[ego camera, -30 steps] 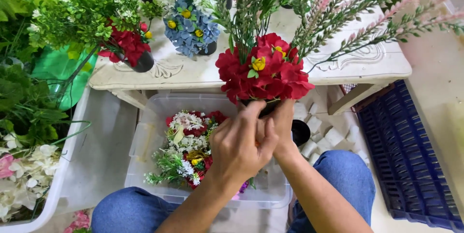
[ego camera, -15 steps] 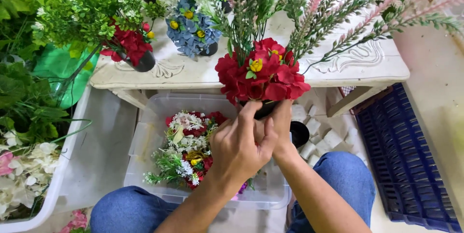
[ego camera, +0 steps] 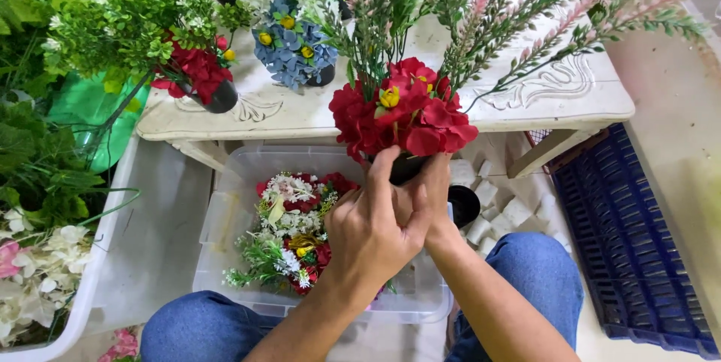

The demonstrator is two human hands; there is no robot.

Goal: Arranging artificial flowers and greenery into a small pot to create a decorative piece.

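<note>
**Both hands on the red pot arrangement: keep it upright and low**

Biggest first: white carved table [ego camera: 526,110] spans the top of the view. On it sit a red flower pot with green sprigs [ego camera: 201,80] at left and a blue flower pot [ego camera: 294,46] nearer the middle. Under the table's front edge, a clear plastic bin [ego camera: 225,212] holds loose red, white and yellow blooms. Dark blue crate [ego camera: 623,257] at right, white tub [ego camera: 90,272] with pale flowers at left.

The work piece: red flower arrangement [ego camera: 402,118] in a small black pot [ego camera: 405,168], held in the air in front of the table edge, above the bin. Tall pink-green spikes [ego camera: 526,24] rise out of it and fan right.

Hands: left hand [ego camera: 375,230] is curled closed around the pot's lower side, index finger up along it. Right hand [ego camera: 434,193] grips the pot from behind/right; mostly hidden by the left, so finger placement there is unclear.

My read on doing it well:
- Grip the pot body, not the stems. The spikes are top-heavy and will lever it over.
- Keep it vertical; tilt likely loosens the stems.
- Watch the spikes against the neighbouring greenery on the table.
- Spare black pot [ego camera: 464,204] and white foam blocks [ego camera: 499,208] sit just beside the right wrist. Easy to knock.
</note>
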